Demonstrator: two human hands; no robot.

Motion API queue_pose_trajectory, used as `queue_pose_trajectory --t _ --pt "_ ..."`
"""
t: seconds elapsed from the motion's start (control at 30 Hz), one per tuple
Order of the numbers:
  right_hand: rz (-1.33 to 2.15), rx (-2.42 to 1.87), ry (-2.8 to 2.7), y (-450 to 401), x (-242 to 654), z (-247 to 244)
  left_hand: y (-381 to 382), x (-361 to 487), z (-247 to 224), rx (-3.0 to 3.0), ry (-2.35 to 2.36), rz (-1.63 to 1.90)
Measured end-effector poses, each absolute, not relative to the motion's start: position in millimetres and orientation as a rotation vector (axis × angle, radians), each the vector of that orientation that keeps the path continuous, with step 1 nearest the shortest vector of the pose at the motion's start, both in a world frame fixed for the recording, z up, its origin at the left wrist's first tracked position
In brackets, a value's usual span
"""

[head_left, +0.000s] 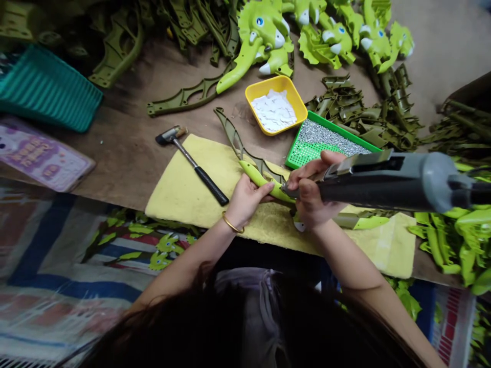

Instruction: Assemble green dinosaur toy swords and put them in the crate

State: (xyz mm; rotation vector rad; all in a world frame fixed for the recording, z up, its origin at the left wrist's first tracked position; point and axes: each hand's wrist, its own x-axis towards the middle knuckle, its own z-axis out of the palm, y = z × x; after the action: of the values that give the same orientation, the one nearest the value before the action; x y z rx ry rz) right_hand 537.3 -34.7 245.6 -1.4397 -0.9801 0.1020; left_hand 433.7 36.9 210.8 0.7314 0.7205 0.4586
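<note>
left hand: closed on a curved lime-green plastic part, thumb on its upper face. the part lies against a slender olive-green openwork plastic frame that extends away from the person — both over a folded yellow cloth on the brown tabletop. right hand: wrapped around the front of a black-and-grey cylindrical power driver, its tip at the lime-green part, just beside the left thumb; the exact contact is too small to tell. a gold-coloured bangle circles the left wrist.

surroundings: a hammer with a metal head and black grip lies partly on the cloth, left of the left hand. beyond the hands stands a square yellow plastic tub with white contents — near it, a shallow green perforated plastic tray of small silver metal pieces. farther back rest lime-green horned plastic animal heads. at far left: a ribbed teal plastic basket.
</note>
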Motion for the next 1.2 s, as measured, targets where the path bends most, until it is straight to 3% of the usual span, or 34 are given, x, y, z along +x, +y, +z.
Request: queue_pose_trajectory --t 0.13,0.33,0.7,1.2 --pt "0.005 -1.307 -0.976 -31 543 261 36 432 214 0.715 0.727 0.432" --pt "-0.482 -1.284 -0.569 -2 615 275 48 424 216 0.779 0.775 0.371" --pt "-0.423 -1.502 -0.564 -1 651 226 62 427 211 0.858 0.808 0.545" --pt "-0.340 -1.310 -0.624 -6 638 263 64 422 212 0.866 0.716 0.488"
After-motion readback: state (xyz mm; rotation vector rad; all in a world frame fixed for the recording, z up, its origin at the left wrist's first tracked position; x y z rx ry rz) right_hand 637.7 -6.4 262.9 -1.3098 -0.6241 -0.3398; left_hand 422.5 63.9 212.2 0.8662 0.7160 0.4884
